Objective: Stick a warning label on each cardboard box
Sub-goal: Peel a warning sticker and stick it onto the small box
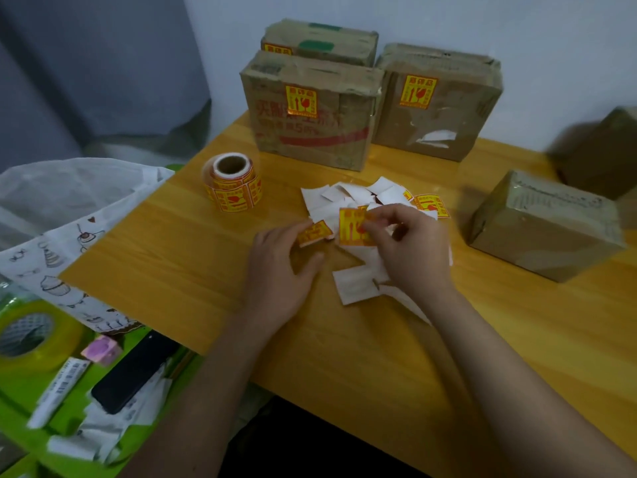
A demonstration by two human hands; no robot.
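A blurred cardboard box [599, 150] is cut off at the right edge, and white backing scraps [355, 201] partly hide a loose label [432, 205]. The right hand [410, 250] has its fingers pinched on a warning label [351, 229]; the left hand [286, 270] pinches another piece [313, 232] beside it. Three labelled boxes [310, 115] stand at the back of the wooden surface [172, 257] against a pale wall, an unlabelled box [544, 225] lies right, the label roll [232, 182] left.

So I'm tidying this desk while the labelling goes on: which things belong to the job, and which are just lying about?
Job: label roll; labelled boxes; unlabelled box; label in right hand; label piece in left hand; peeled backings.
Lying about: tape roll; phone; pink block.
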